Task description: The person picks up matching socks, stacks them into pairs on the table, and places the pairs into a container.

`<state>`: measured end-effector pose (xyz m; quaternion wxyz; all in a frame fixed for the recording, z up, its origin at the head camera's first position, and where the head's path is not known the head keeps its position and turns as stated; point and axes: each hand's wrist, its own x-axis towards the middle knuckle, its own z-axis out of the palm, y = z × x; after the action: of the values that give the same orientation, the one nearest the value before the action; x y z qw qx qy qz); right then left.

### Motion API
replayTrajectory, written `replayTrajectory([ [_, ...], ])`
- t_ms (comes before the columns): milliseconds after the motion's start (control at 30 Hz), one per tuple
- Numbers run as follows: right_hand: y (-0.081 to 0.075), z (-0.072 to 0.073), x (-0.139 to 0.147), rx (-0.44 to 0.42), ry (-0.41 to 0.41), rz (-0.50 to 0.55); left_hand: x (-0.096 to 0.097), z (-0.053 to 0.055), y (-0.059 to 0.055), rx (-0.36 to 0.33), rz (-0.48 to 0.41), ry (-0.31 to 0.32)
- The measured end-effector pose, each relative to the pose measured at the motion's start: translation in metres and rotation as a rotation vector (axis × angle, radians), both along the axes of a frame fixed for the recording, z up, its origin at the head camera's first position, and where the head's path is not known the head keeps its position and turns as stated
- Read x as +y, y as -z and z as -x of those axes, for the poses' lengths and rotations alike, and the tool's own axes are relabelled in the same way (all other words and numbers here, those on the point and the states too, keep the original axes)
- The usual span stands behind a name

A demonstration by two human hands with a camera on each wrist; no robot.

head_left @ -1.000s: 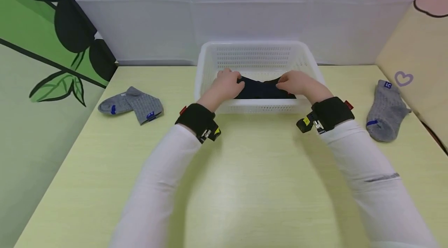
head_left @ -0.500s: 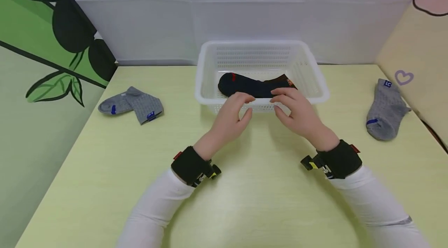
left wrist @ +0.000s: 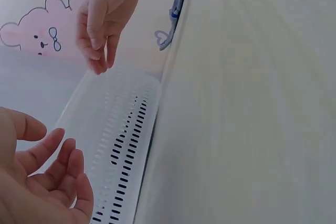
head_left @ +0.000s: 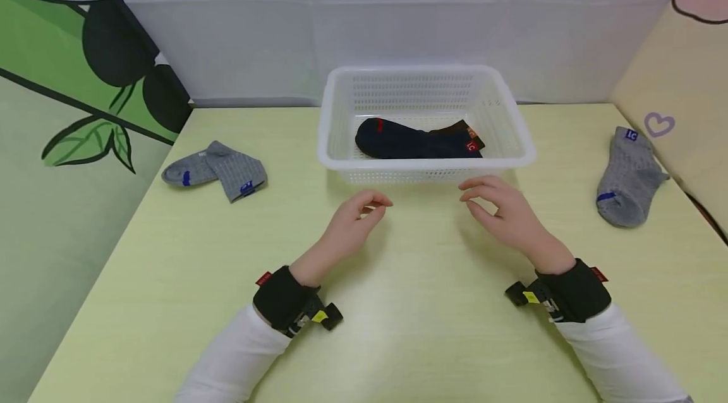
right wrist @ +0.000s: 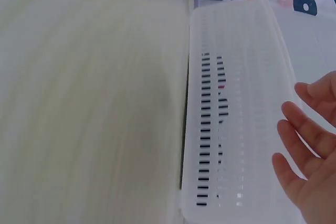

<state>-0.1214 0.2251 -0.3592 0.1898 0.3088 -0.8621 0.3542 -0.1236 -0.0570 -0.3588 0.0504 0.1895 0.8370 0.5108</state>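
Observation:
Dark socks with red marks lie flat inside a white plastic basket at the back of the table. My left hand hovers in front of the basket's left part, fingers loosely bent around nothing. Nearer the basket's right front corner is my right hand, its fingers relaxed and holding nothing. Each wrist view shows the slotted front wall of the basket, with the left hand and the right hand loosely spread beside it.
Two overlapping grey socks with blue marks lie at the left of the table. More grey sock fabric lies at the right edge, beside the side panel. A pale backdrop rises behind the basket.
Both hands have let go of the dark socks in the basket, pulled back toward me over its front rim and moved apart. The dark socks now lie uncovered; the grey ones stay put.

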Motion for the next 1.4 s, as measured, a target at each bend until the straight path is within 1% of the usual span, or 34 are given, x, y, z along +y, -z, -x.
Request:
replayTrajectory([
  [33,0.000,0.000,0.005,-0.048,0.020,0.002,-0.003,0.001,0.002,-0.040,-0.011,-0.021],
  [133,0.001,0.003,0.021,-0.187,0.101,-0.013,-0.009,0.007,0.009,-0.126,-0.057,-0.066],
  [200,0.001,0.007,0.036,-0.274,0.167,-0.022,-0.013,0.011,0.014,-0.168,-0.088,-0.087],
  [300,0.004,0.012,0.066,-0.399,0.283,-0.025,-0.017,0.016,0.022,-0.230,-0.124,-0.128],
  [367,0.007,0.014,0.089,-0.453,0.371,-0.004,-0.020,0.018,0.026,-0.264,-0.144,-0.158],
  [467,0.012,0.015,0.127,-0.502,0.520,-0.036,-0.022,0.020,0.031,-0.296,-0.177,-0.188],
  [533,0.015,0.013,0.149,-0.529,0.603,-0.087,-0.022,0.021,0.033,-0.304,-0.196,-0.185],
  [600,0.017,0.010,0.168,-0.576,0.652,-0.160,-0.023,0.021,0.035,-0.306,-0.210,-0.177],
  [667,0.019,0.008,0.183,-0.627,0.658,-0.201,-0.023,0.021,0.036,-0.307,-0.219,-0.169],
  [767,0.021,0.006,0.197,-0.684,0.640,-0.250,-0.022,0.021,0.038,-0.312,-0.235,-0.169],
  [933,0.018,0.007,0.202,-0.774,0.604,-0.332,-0.021,0.021,0.037,-0.316,-0.260,-0.176],
  [1033,0.015,0.009,0.195,-0.790,0.563,-0.380,-0.021,0.021,0.035,-0.313,-0.259,-0.174],
  [1133,0.012,0.012,0.184,-0.757,0.491,-0.423,-0.021,0.021,0.034,-0.315,-0.258,-0.173],
  [1300,0.004,0.015,0.161,-0.757,0.374,-0.477,-0.021,0.023,0.036,-0.317,-0.269,-0.167],
  [1400,0.000,0.014,0.149,-0.765,0.325,-0.500,-0.022,0.022,0.038,-0.295,-0.289,-0.152],
])
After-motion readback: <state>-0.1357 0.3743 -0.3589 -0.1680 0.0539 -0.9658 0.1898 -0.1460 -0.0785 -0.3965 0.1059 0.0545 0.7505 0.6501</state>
